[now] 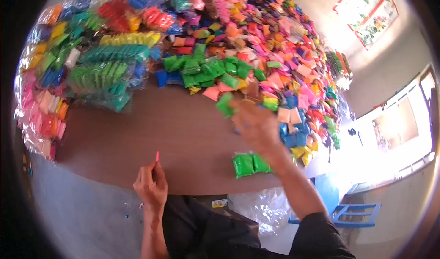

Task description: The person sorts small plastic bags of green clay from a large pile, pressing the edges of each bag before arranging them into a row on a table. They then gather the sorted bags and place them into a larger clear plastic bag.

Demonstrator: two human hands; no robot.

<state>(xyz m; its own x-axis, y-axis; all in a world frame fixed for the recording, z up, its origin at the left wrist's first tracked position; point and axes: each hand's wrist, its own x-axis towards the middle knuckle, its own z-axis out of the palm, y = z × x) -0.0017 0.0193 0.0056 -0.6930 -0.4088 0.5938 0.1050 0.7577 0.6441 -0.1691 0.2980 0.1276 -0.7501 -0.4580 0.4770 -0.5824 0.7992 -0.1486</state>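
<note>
My left hand (150,183) is closed near the table's front edge, with a small thin pink piece (157,156) sticking up from its fingertips. My right hand (257,124) is blurred over the table's right half, its fingers on a small green packet (224,105). Below it lie flat green packets (244,165) side by side near the front edge, partly covered by my right forearm. Beyond the hand is a heap of green packets (201,71), with a blue packet (168,78) at its left.
A large mixed pile of colourful packets (288,43) covers the table's back and right. Clear bags of sorted packets (98,76) stand at the left. Brown tabletop (114,144) shows in the middle. A clear plastic bag (261,208) and a blue chair (357,214) are below the edge.
</note>
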